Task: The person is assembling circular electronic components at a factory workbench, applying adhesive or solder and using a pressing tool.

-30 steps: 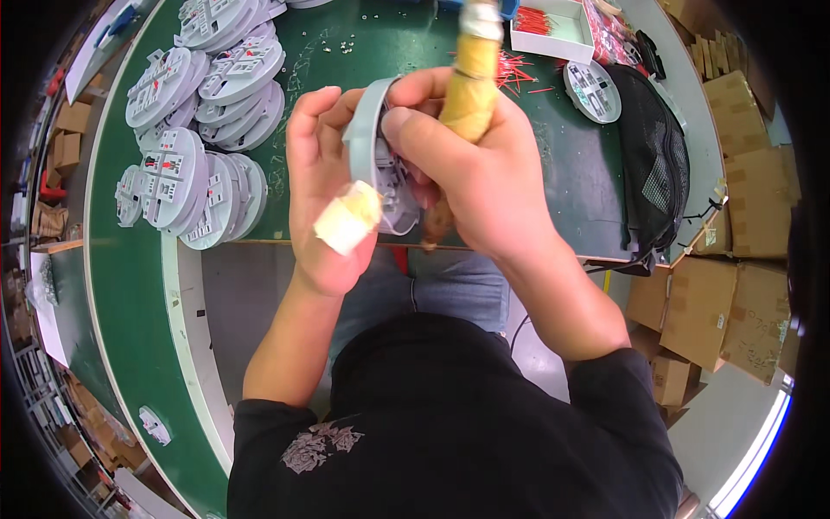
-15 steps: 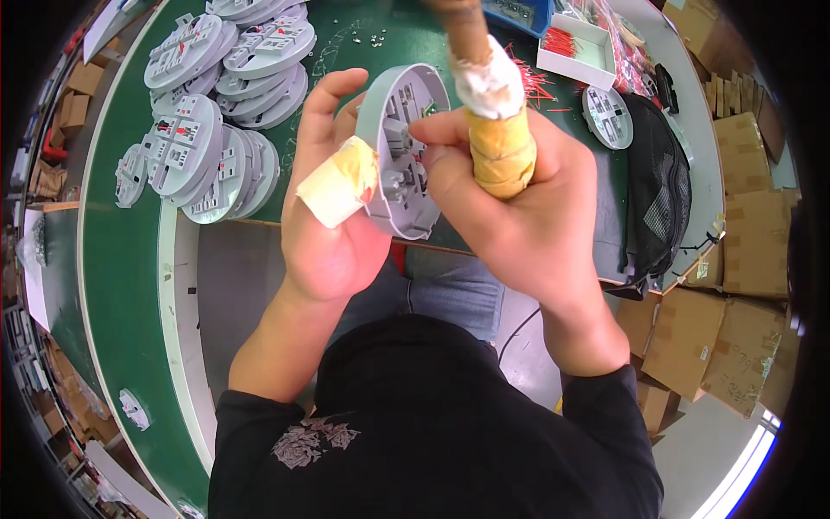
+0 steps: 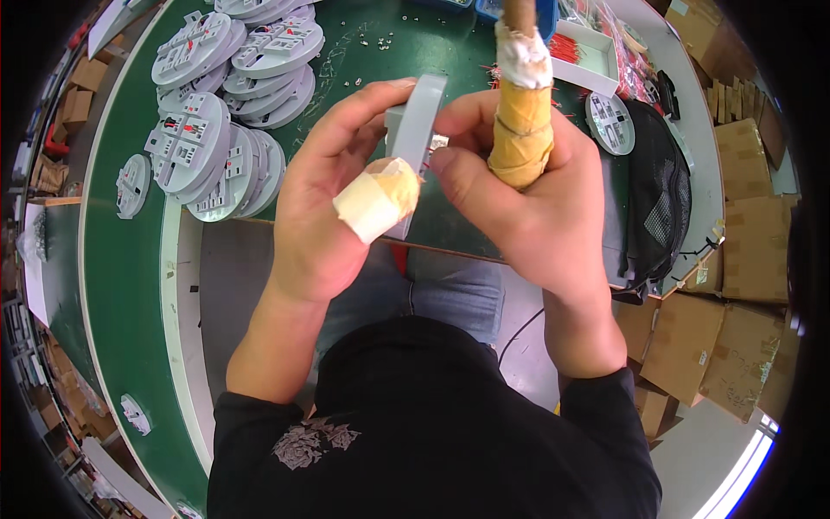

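My left hand (image 3: 324,190) is closed round a shallow grey round plastic housing (image 3: 417,121), now seen nearly edge-on. Pale tape wraps my left thumb. Close to its right face, my right hand (image 3: 549,190) has thumb and index finger together at a small whitish piece (image 3: 439,142) with a bit of red wire by it. That hand also grips an upright stick-like tool (image 3: 521,130), its handle bound in yellow tape with white wrapping above and a brown shaft. What kind of tool it is cannot be made out. The housing's inside is hidden.
Stacks of grey round plates (image 3: 186,143) stand at the left of the green table (image 3: 363,82). A white box of red wires (image 3: 588,65), blue bins (image 3: 553,13), a loose grey plate (image 3: 609,124) and a black mesh bag (image 3: 657,190) lie right. Cardboard boxes (image 3: 683,337) are beyond.
The housing has turned from showing its inside to nearly edge-on. My right fingertips have come out from its inside to beside its face, and the taped tool has shifted slightly right.
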The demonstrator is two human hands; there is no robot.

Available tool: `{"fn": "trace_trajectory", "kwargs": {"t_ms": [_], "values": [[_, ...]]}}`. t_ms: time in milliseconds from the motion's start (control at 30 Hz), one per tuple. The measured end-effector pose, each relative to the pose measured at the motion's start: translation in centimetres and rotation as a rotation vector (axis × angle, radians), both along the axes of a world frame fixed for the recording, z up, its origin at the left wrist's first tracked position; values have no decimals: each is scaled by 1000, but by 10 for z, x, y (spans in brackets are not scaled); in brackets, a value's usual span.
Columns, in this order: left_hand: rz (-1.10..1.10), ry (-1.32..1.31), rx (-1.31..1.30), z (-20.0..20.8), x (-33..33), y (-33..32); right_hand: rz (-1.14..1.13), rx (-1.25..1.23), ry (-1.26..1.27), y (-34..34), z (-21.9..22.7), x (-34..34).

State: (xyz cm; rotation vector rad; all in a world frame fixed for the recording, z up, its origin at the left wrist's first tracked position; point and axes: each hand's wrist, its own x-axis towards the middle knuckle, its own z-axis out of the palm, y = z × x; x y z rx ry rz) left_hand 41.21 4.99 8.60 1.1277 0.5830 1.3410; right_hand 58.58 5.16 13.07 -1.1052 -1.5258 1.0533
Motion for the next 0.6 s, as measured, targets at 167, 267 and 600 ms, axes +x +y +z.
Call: {"fn": "trace_trajectory", "kwargs": {"t_ms": [167, 267, 600], "values": [[-73, -48, -97, -4, 0, 0, -60, 7, 22, 1, -6, -4], [-61, -208, -150, -5, 6, 1, -117, 65, -25, 0, -11, -8], [19, -403, -185, 0, 19, -9, -179, 375, -106, -2, -37, -12]]}}
